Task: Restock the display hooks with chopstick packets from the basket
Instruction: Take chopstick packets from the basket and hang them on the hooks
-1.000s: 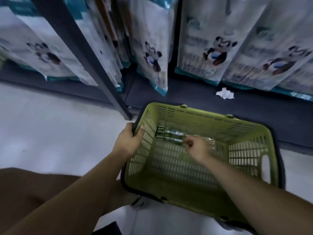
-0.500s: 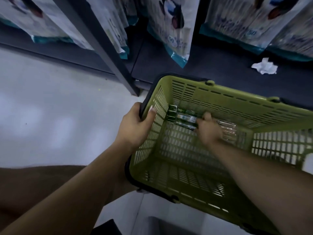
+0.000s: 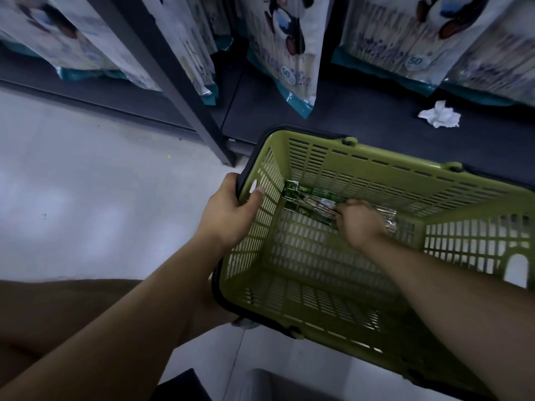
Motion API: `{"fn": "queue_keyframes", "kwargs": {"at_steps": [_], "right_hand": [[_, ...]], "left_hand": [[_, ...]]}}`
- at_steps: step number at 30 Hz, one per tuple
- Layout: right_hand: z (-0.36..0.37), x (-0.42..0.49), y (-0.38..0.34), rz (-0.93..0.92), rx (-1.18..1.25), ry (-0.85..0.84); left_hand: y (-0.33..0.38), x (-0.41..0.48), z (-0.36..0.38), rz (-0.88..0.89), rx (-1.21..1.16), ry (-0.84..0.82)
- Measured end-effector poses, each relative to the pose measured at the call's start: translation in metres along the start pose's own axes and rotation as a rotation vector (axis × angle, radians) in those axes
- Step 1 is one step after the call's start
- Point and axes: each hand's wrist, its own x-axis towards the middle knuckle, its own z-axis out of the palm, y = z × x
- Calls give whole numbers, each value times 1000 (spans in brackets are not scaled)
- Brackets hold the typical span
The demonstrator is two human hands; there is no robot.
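Left hand (image 3: 231, 215): grips the left rim of the olive-green slotted plastic basket (image 3: 376, 175). The thumb is hooked over the inside of the left wall and the remaining fingers wrap the dark outer rim band.

Right hand (image 3: 360, 224): reaches down inside the basket. Its fingers are curled onto the clear plastic chopstick packets (image 3: 312, 201) with green printed header cards and pinch them near their middle. The fingertips are mostly hidden behind the back of the hand.

The chopstick packets lie flat on the basket floor, lengthwise against the far wall, header ends toward the left wall.

The basket sits tilted, its far rim just beside the dark flat shelf base (image 3: 347, 111). A crumpled white paper scrap (image 3: 440, 114) lies on this base, right of the basket. White hanging bags (image 3: 286, 53) with cartoon print and teal bottom edges hang above; 2 of them show a round "50" label. A grey metal upright post (image 3: 162, 68) runs down to the pale floor (image 3: 86, 198). A brown trouser leg (image 3: 58, 314) shows at lower left.
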Motion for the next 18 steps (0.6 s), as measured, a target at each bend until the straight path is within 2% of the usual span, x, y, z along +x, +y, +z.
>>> {"fn": "queue_keyframes", "kwargs": {"at_steps": [2,4,6,7,8,11,12,14,16,18], "right_hand": [[-16,-8,2,-8,129,17],[-38,-19,-1,-43,328,15],[-64,-31,-12,-83,555,0],[-77,-36,-18,-91,661,-1],[-90,-41,-25,-95,761,-5],[-123,-50,-50,-95,1088,-87],[-129,-51,-57,-104,1189,-109],[-134,-52,-65,-130,1309,-114],[-131,-49,-64,-133,1368,-117],[-121,-42,-54,-107,1312,-132]], "left_hand": [[4,-5,-2,50,105,20],[13,-12,-2,277,304,196],[27,-21,2,481,325,296],[33,-24,6,496,269,249],[39,-27,11,438,189,149],[46,-34,25,136,-130,-304],[45,-35,30,93,-203,-395],[43,-37,35,80,-282,-439],[41,-37,36,45,-346,-411],[39,-34,31,-29,-385,-360]]}}
